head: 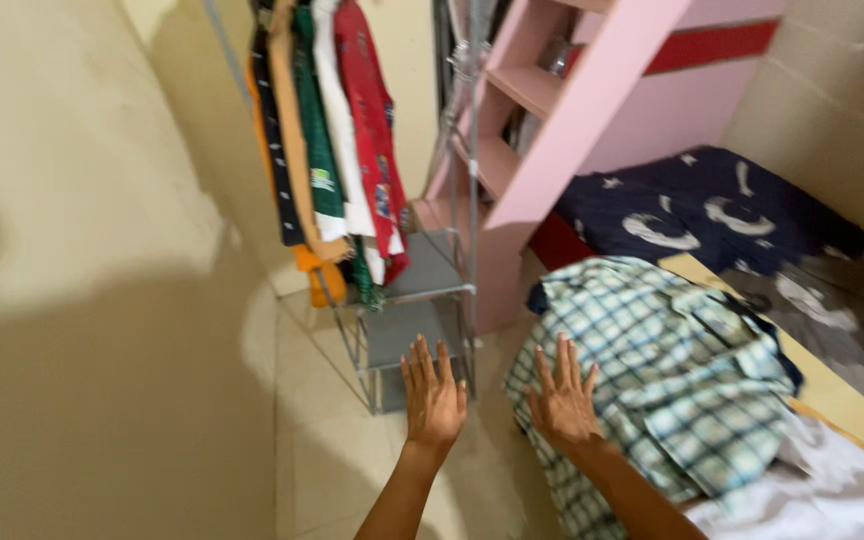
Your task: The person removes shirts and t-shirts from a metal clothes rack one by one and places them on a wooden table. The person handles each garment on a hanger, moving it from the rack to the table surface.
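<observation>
From the head camera, both hands reach forward with fingers spread and palms down, gripping nothing. The left hand (433, 395) hangs in the air over the tiled floor (322, 460), pointing toward the grey metal clothes rack (407, 335), and touches nothing as far as can be seen. The right hand (563, 398) lies flat against the near edge of a green-and-white checked shirt (667, 370), which is heaped on the corner of the bed (852, 400), draping over its side toward the floor. Beyond the heap the bed carries a dark blue sheet with moons and stars (702, 210). Several hanging garments (327, 140), red, white, green and orange, fill the rack's rail, with grey shelves below them. A pink shelf unit (552, 130) stands just beside the rack against the wall. To handle the checked cloth well, it seems best to get both hands onto it, find the collar or shoulders, and lift it free of the heap so it does not slide off the bed edge.
</observation>
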